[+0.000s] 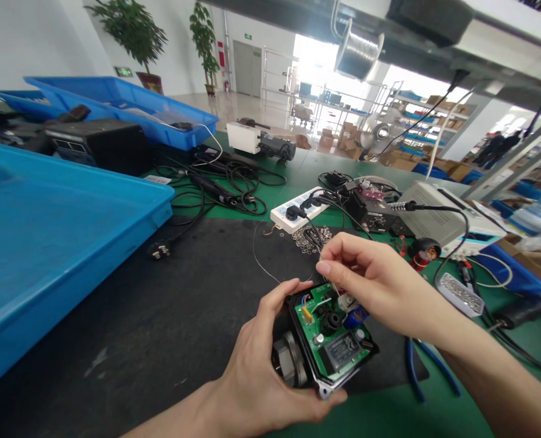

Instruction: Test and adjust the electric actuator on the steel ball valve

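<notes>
Toward the lower centre of the frame, a square metal housing (342,381) sits off the table (366,417) in the left hand (259,362), tilted so that the green circuit board (311,330) inside it faces up. That hand's grip is clamped on the housing, with digits at its upper-left and bottom corners, and a metal hex fitting (289,365) shows in the space between. From the right side of the frame, the right hand (375,277) reaches over the board's upper edge, thumb and index fingertips together; whether they pinch a fine wire is too small to tell.

Such close work seems to call for a steady left hold by the outer walls, well clear of the components, and a light, straight touch from the right. Pressing sideways could bend the blue component (355,317) or the black coil (331,323) just beside it. Resting the forearms would likely help. Small metal rings (313,239) lie on the black mat (192,310) near the centre; best that none drops onto the board. Blue-handled pliers (411,372) lie at lower right, within easy reach.
</notes>
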